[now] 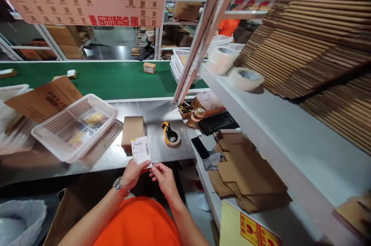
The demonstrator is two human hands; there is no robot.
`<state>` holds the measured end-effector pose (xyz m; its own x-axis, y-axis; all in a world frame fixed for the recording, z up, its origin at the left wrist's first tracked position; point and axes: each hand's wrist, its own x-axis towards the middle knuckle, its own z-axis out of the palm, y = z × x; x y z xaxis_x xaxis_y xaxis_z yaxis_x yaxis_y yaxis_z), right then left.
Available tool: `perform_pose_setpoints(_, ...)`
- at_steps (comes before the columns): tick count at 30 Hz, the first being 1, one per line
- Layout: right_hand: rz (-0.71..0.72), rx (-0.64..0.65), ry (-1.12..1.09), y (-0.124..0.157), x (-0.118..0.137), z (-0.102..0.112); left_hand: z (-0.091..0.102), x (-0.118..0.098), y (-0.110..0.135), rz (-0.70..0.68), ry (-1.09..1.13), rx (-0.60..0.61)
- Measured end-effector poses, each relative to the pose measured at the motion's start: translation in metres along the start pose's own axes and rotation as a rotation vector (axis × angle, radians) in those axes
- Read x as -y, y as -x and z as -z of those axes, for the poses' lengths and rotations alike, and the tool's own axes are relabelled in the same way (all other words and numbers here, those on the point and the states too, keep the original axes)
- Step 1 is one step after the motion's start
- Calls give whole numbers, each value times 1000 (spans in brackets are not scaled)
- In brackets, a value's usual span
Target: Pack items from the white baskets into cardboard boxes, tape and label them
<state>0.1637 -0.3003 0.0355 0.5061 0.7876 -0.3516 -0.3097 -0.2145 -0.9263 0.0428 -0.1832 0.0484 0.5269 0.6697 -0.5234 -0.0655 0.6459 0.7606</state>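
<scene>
The box looks closed; the label, I judge, is not yet stuck, held at the box's near side. The left hand pinches its near end, the right hand its corner. Its long axis points toward the box.

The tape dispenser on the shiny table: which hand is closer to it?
Right. The right-hand grip is below the tape dispenser in the picture, by the lower corner of the label. The left-hand grip is farther away, down and to the left, holding the label.
</scene>
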Motion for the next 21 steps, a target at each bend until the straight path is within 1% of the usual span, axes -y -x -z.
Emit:
perform_pose_setpoints(6, 30, -46, 37, 4, -2, 7, -8, 5, 3, 28, 1, 52)
perform_pose_setpoints(8, 52, -55, 32, 5, -3, 9, -7, 9, 0, 51, -41, 85)
perform_pose_setpoints(9, 60, -59, 27, 5, -4, 10, -5, 11, -2, 55, -93, 76)
perform_pose_setpoints(10, 66, -64, 21, 5, -4, 10, -3, 13, -4, 38, -170, 33)
perform_pose_setpoints(11, 70, -72, 17, 5, -5, 11, 0, 15, -6, -15, -267, -29)
perform_pose_setpoints(12, 71, -84, 13, 5, -5, 11, 2, 16, -8, -105, -375, -87)
perform_pose_setpoints(13, 71, -96, 10, 5, -5, 12, 4, 16, -8, -223, -482, -113)
perform_pose_setpoints(14, 77, -107, 12, 6, -5, 12, 6, 15, -8, -344, -576, -86)
perform_pose_setpoints(15, 89, -113, 20, 6, -5, 13, 6, 13, -6, -439, -657, -3)
perform_pose_setpoints(16, 106, -114, 37, 8, -5, 14, 6, 11, -4, -492, -721, 114)
perform_pose_setpoints(17, 126, -112, 60, 9, -5, 15, 4, 7, -1, -508, -768, 226)
perform_pose_setpoints(18, 148, -111, 85, 10, -5, 15, 1, 4, 2, -503, -802, 304)
perform_pose_setpoints(19, 165, -113, 106, 11, -6, 16, -1, 1, 5, -495, -826, 349)
perform_pose_setpoints(21, 171, -130, 110, 13, -7, 17, -7, -3, 9, -484, -857, 361)
